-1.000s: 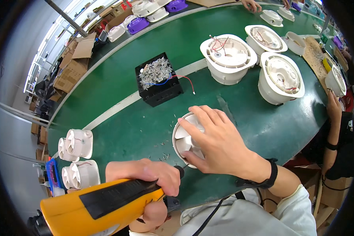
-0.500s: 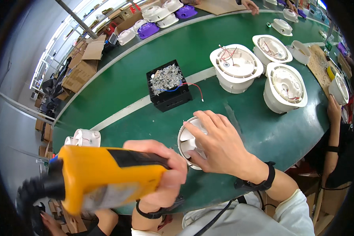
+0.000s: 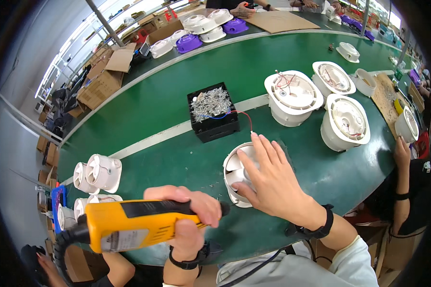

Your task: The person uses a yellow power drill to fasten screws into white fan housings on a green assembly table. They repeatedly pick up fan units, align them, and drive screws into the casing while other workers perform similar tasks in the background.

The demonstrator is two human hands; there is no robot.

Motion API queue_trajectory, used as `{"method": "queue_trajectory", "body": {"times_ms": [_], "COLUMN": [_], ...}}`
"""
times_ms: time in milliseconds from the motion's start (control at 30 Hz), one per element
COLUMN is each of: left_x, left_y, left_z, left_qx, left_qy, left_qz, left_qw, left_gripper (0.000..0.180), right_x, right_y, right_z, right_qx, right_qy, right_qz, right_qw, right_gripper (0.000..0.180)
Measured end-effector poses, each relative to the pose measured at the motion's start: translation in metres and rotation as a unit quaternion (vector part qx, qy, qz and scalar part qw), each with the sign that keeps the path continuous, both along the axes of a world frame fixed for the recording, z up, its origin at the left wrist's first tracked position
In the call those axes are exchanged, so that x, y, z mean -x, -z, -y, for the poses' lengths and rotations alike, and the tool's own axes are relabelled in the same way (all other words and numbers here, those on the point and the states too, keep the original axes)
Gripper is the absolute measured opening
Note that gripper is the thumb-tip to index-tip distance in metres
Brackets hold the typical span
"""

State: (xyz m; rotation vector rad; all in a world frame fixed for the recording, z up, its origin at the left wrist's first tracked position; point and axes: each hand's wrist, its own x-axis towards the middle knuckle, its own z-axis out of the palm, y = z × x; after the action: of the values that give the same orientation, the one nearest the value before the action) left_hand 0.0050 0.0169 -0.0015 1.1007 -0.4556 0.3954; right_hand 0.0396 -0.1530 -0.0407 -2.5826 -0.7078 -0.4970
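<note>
My left hand (image 3: 189,210) grips a yellow and black electric screwdriver (image 3: 129,225), held sideways with its tip pointing right toward a white fan housing (image 3: 234,170). That housing lies on the green conveyor table (image 3: 177,100), and my right hand (image 3: 273,182) rests flat on it with fingers spread, covering its right half. A black wristband is on my right wrist. Just beyond the housing stands a black box of small screws (image 3: 211,112) with red and blue wires beside it.
Three white round housings (image 3: 292,95) stand at the right. Several white fan parts (image 3: 98,172) sit at the left edge. Purple and white parts (image 3: 191,40) and cardboard boxes (image 3: 103,81) lie at the far side. Another person's arm (image 3: 402,162) is at the right.
The screwdriver has swung from raised in front of the camera down to level, its tip nearer the fan housing. My right hand stays pressed on the housing.
</note>
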Motion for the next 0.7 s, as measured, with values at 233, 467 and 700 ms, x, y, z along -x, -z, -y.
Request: {"method": "queue_trajectory", "body": {"times_ms": [233,467,700], "left_x": [-0.002,0.0,-0.005], "left_y": [0.001,-0.01,-0.005], "left_z": [-0.009,-0.023,-0.025], "left_qx": [-0.045,-0.07,-0.042], "left_qy": [-0.109,-0.151,-0.11], "left_qz": [0.036,0.044,0.043], "left_qw": [0.992,0.985,0.992], "left_gripper": [0.047,0.051,0.045], "right_x": [-0.004,-0.023,0.0], "right_y": [-0.001,-0.016,-0.013], "right_z": [-0.006,0.014,-0.004], "right_qx": [-0.021,0.01,0.078], "right_qy": [-0.014,-0.134,-0.033], "right_qz": [-0.001,-0.066,-0.025], "right_qw": [1.0,0.989,0.996], "right_gripper": [0.08,0.082,0.082]}}
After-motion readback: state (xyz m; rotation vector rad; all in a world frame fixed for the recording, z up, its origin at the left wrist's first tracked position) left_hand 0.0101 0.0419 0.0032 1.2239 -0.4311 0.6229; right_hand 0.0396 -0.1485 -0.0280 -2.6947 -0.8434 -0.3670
